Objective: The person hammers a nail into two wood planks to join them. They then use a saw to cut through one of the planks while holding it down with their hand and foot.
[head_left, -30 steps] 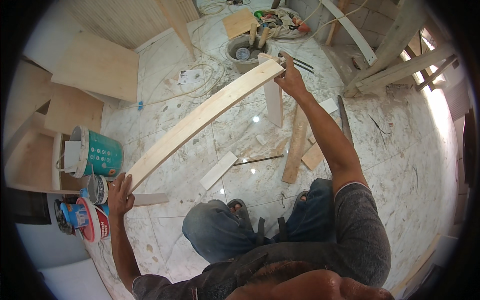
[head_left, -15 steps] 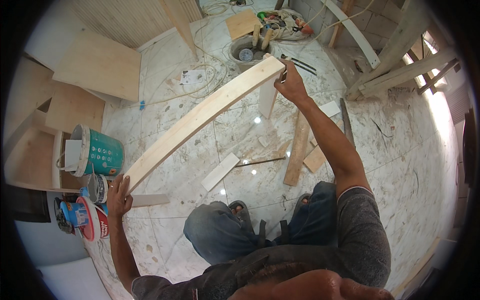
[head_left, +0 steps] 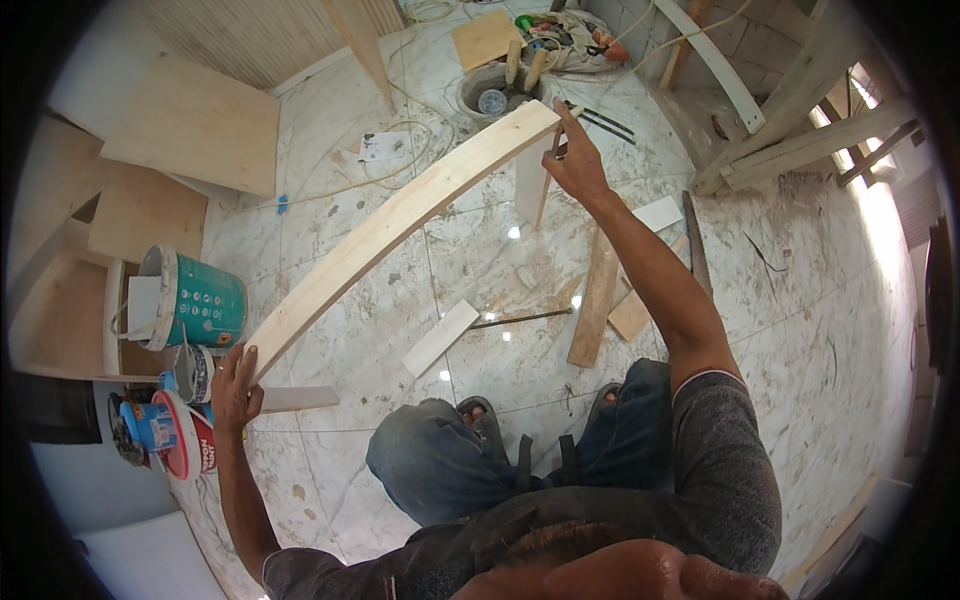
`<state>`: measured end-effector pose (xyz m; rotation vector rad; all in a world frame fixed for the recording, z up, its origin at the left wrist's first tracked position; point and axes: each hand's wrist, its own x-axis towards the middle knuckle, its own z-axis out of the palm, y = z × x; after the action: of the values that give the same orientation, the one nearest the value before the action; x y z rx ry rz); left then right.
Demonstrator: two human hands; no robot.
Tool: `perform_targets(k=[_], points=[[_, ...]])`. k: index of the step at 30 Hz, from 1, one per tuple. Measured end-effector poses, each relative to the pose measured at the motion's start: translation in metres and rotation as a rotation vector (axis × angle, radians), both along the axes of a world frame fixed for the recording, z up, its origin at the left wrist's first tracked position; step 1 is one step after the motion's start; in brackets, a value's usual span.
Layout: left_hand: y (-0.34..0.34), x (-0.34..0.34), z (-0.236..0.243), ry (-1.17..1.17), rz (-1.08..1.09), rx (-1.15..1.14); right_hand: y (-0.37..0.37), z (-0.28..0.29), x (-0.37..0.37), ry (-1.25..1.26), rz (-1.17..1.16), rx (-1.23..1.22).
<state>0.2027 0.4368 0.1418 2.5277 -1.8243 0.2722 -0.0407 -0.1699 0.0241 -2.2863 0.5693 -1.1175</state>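
Note:
A long pale wooden plank (head_left: 400, 228) slants across the view, raised above the floor, its left end nearer me. My left hand (head_left: 235, 392) is closed round that near end, thumb on top. At the far right end my right hand (head_left: 582, 168) grips the plank, fingers partly hidden behind it. Below this end a short white-faced board (head_left: 531, 185) stands upright; another pale board (head_left: 298, 398) shows by my left hand. Whether either is joined to the plank I cannot tell.
On the marble-look floor lie a white strip (head_left: 441, 339), a thin rod (head_left: 522, 319), a brown wood piece (head_left: 594, 300) and a handsaw (head_left: 694, 240). A green bucket (head_left: 208, 298) and paint pails (head_left: 178, 435) stand left. A mortar tub (head_left: 470, 95) is ahead, wooden trestle legs (head_left: 790, 155) right.
The plank's far end has shifted slightly left and away, with my right hand following. My left hand has barely moved and both keep their hold.

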Motion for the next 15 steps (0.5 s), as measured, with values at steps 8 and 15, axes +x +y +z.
perform_targets(k=[8,15], points=[[-0.011,-0.014,0.008,0.054,0.031,0.010,0.003,0.006,0.005,0.043,0.076,0.019],[-0.120,-0.050,0.022,0.043,0.128,-0.017,0.012,0.013,0.010,0.088,0.025,0.016]])
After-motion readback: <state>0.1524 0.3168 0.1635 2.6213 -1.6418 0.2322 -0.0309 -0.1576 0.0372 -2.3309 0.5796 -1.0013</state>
